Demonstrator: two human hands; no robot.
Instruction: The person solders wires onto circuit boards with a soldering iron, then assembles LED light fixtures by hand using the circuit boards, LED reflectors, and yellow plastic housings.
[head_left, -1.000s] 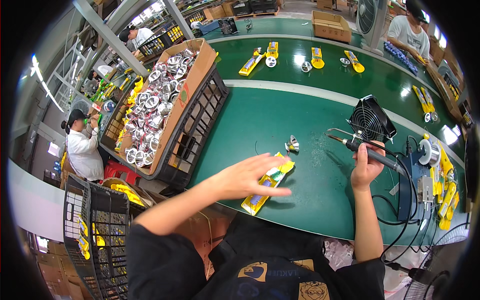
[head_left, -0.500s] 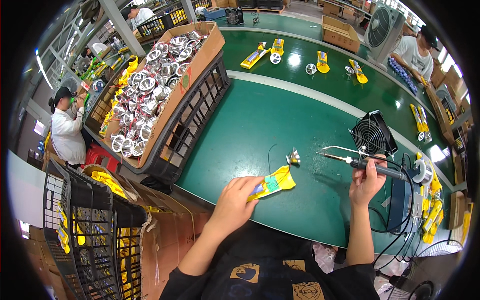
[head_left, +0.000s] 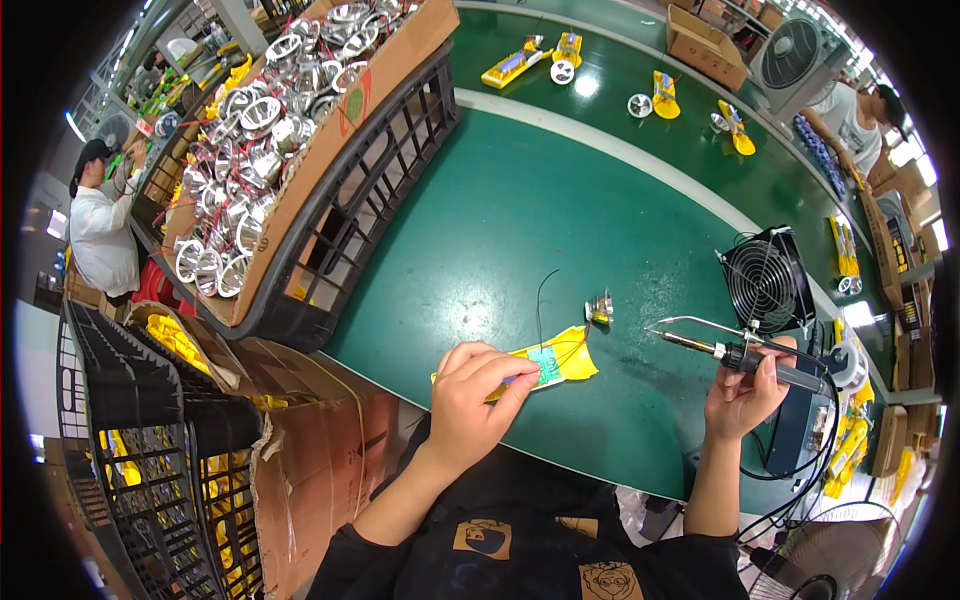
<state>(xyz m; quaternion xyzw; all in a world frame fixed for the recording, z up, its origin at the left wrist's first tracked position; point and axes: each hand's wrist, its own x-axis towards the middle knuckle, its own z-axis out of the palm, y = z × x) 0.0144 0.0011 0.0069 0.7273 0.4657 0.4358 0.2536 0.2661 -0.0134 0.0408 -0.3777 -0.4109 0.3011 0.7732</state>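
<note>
Contact seems to replace hovering: the left hand [head_left: 472, 400], spread above the yellow casing [head_left: 577, 368] a second ago, now curls over it, fingertips drawn nearly together by the exposed green circuit board [head_left: 546, 362], presumably steadying it; whether they pinch anything, I cannot tell. The casing lies near the table's [head_left: 480, 220] front edge. The right hand [head_left: 745, 400] is closed around the soldering iron [head_left: 737, 356], tip apart from the board.

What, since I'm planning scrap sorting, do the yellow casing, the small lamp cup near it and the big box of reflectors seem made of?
The yellow casing: probably plastic, smooth, judging by its even, bright colour. The small lamp cup: shiny and silvery, so metal or metal-coated plastic; the look leaves it open. The big box: most likely cardboard, matt, given its thin brown walls.
</note>
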